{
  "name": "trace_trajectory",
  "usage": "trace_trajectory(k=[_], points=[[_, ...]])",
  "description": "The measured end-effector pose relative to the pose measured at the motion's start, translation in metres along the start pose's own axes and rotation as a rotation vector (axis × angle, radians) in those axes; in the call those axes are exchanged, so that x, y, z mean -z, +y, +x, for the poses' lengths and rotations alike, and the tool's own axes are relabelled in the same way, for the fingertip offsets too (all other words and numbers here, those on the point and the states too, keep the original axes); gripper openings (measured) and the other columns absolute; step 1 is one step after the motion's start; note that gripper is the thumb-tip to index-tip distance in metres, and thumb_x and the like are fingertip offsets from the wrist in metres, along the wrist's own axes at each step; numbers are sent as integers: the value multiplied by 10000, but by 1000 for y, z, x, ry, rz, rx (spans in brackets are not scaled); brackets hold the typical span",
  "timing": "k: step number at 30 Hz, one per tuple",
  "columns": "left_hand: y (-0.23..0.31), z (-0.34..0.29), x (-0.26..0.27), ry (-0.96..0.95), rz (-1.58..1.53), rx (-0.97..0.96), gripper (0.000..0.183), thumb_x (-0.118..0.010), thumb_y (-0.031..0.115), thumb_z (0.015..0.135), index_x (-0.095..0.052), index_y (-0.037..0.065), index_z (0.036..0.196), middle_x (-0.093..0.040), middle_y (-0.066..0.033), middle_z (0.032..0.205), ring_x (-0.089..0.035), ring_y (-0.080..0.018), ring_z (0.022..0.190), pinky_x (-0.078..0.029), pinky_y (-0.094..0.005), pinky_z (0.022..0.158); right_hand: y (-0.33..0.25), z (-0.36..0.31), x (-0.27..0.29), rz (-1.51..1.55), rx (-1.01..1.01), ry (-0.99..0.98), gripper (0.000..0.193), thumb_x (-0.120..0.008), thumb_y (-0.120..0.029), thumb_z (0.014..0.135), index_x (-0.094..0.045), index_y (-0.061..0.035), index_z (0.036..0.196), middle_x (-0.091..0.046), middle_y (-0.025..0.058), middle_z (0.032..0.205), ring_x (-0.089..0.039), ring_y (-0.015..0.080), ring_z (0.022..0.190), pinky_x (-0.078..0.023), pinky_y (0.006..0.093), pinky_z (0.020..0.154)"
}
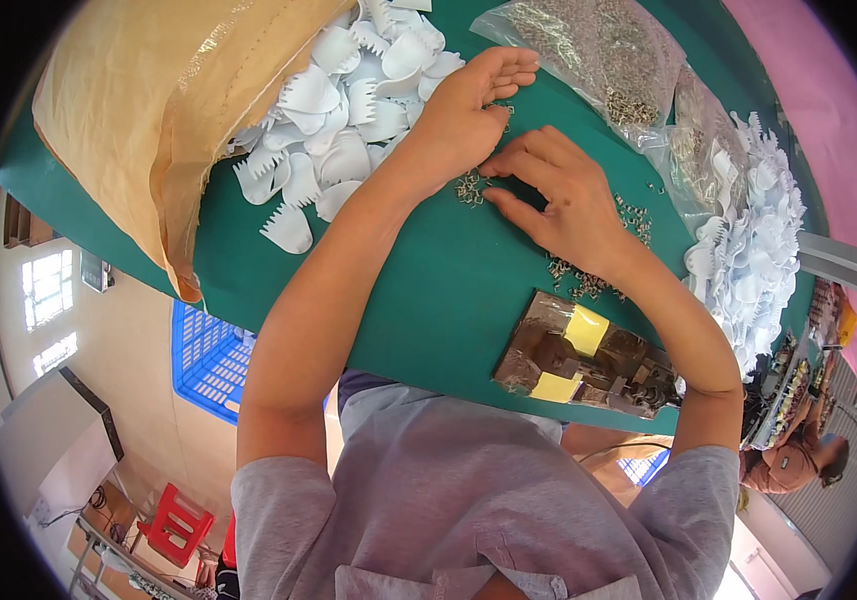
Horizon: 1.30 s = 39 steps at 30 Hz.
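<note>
Springs (470, 188) — small metal ones — are being pinched from a loose scatter on the green table (428, 300) by right hand (563, 200); left hand (468, 110) rests flat, holding nothing. White comb pieces (338, 120) lie heaped and untouched — most appears left.

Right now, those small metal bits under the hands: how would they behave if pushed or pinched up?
The small metal bits lie loose on the green table, so a push would probably scatter them. They look tiny and light, likely fiddly to pinch singly. The right hand and left hand rest at them.

two hands (468, 110), two clear bags (598, 50)
</note>
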State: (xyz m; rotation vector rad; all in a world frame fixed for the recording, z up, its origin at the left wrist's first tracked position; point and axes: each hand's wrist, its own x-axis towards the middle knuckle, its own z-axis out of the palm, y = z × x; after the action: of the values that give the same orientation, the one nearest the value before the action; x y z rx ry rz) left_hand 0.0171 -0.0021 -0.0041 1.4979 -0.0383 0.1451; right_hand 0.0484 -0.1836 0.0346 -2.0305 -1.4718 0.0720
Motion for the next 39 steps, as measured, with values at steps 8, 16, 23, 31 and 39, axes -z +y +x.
trace_trajectory(k=[8,16,23,31,39], points=[[-2,0,0,0,2,-7,627,-459,-180,897,-499,21,1490,-552,-109,1519,-512,-232,1445,-390,-352,1223,2,-5,8,26,-36,-55,172,-793,-85,837,-700,-74,982,-634,58,939,-613,283,897,-535,403,766],[-5,1,1,11,7,-14,654,-470,-196,870,-504,20,1486,-561,-117,1508,-523,-236,1433,-373,-359,1239,-11,-37,54,-57,-153,-209,227,-794,-81,830,-697,-70,1035,-660,69,978,-625,299,911,-534,405,775],[-3,2,0,8,-13,-18,647,-461,-192,874,-511,25,1482,-568,-112,1504,-524,-232,1433,-380,-356,1231,-22,-8,-2,-7,-49,-29,248,-809,-70,822,-713,-77,1051,-640,62,958,-613,289,896,-536,401,766],[-3,0,-2,21,-13,0,652,-466,-191,873,-510,26,1485,-577,-113,1497,-524,-231,1435,-381,-356,1230,-17,-7,-10,24,-36,-23,223,-804,-55,809,-703,-74,1007,-623,65,969,-607,285,889,-537,404,756],[-7,1,0,26,-8,-9,653,-482,-192,872,-509,25,1486,-586,-119,1475,-526,-233,1429,-375,-356,1232,-16,-19,6,-9,-22,-73,192,-787,-36,809,-666,-57,957,-605,74,930,-598,286,867,-528,403,726]])
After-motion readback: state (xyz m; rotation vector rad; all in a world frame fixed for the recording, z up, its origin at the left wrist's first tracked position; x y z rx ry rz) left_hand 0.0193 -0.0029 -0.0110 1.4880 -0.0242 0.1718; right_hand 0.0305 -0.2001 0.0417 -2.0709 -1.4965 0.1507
